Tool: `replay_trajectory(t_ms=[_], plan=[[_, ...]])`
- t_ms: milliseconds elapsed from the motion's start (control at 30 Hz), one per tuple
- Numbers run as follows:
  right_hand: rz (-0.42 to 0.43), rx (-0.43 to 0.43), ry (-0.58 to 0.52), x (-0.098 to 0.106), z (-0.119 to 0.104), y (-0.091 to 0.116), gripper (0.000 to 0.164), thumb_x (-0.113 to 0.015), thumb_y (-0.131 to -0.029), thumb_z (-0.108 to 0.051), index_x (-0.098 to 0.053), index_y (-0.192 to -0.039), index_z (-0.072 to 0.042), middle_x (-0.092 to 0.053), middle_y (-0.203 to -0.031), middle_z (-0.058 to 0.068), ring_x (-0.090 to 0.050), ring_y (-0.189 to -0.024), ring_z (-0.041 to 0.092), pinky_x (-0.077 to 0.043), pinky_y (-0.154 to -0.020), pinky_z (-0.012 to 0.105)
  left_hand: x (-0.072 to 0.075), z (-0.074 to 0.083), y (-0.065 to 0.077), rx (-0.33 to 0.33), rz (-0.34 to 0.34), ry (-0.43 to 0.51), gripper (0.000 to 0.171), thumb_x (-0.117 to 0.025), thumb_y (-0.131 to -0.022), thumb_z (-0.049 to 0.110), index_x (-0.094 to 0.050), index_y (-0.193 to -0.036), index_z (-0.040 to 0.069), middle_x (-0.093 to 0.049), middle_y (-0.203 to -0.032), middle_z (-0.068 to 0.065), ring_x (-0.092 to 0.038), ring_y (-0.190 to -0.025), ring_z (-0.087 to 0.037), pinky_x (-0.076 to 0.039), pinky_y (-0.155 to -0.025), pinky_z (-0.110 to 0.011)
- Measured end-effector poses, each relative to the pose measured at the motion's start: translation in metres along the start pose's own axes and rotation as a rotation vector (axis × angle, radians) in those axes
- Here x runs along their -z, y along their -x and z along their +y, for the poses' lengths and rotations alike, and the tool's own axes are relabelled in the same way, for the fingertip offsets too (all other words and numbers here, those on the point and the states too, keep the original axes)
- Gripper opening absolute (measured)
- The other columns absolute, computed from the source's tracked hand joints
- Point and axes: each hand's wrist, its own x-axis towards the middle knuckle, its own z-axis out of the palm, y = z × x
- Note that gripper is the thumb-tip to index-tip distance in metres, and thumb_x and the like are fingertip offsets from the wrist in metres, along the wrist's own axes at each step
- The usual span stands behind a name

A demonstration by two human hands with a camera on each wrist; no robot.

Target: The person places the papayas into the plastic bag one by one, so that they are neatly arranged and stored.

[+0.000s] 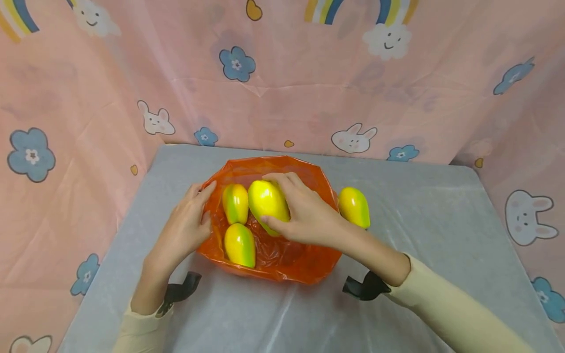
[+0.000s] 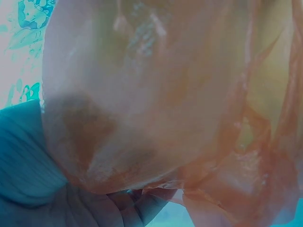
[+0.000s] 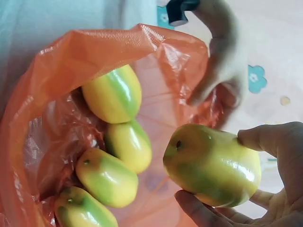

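Observation:
An orange plastic bag point(image 1: 300, 264) lies with its mouth spread wide on the table. My left hand point(image 1: 185, 220) grips the bag's left rim, with the thumb and fingers on either side of the plastic. In my right hand point(image 1: 309, 211) is a yellow-green mango point(image 1: 267, 201), pinched between thumb and fingers above the bag's opening. Inside the bag, at the left, are a mango point(image 1: 236, 203) and a nearer mango point(image 1: 240, 245). The right wrist view shows several mangoes in the bag, including one point(image 3: 106, 177) low in it. The left wrist view is mostly filled by the bag's translucent side point(image 2: 132, 118).
Another mango point(image 1: 354, 208) sits just outside the bag's right rim. The table has a grey cover point(image 1: 423, 220). A pink patterned curtain point(image 1: 282, 108) hangs behind and at both sides. Black straps point(image 1: 366, 287) stick out from the wrists.

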Motion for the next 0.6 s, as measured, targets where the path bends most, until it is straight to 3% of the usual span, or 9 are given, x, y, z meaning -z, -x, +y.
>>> replay_trajectory(t_ms=[200, 400, 600], plan=[[-0.091, -0.016, 0.013, -0.008, 0.0, -0.015, 0.072, -0.076, -0.094, -0.033, -0.04, -0.154, -0.017, -0.052, -0.141, 0.007, -0.057, -0.113, 0.022, -0.058, -0.095, 0.039, 0.0, 0.001, 0.0, 0.008, -0.016, -0.005, 0.07, -0.061, -0.091, -0.011, -0.044, -0.159, -0.002, -0.052, -0.146, -0.023, -0.047, -0.072, -0.023, -0.047, -0.064, -0.028], [-0.151, -0.044, -0.002, -0.022, 0.005, -0.029, 0.071, -0.078, -0.093, -0.032, -0.04, -0.151, -0.012, -0.052, -0.14, 0.01, -0.057, -0.112, 0.023, -0.059, -0.095, 0.038, 0.001, 0.0, 0.0, 0.012, -0.014, 0.001, 0.07, -0.061, -0.091, -0.01, -0.044, -0.158, -0.002, -0.05, -0.15, -0.024, -0.055, -0.085, -0.027, -0.061, -0.078, -0.039], [-0.192, -0.073, -0.003, -0.035, 0.009, -0.034, 0.072, -0.079, -0.092, -0.033, -0.039, -0.149, -0.012, -0.053, -0.136, 0.011, -0.057, -0.11, 0.023, -0.058, -0.094, 0.037, 0.003, -0.001, 0.0, 0.013, -0.011, 0.001, 0.069, -0.061, -0.091, -0.01, -0.045, -0.158, -0.003, -0.05, -0.15, -0.024, -0.053, -0.079, -0.026, -0.056, -0.074, -0.035]])
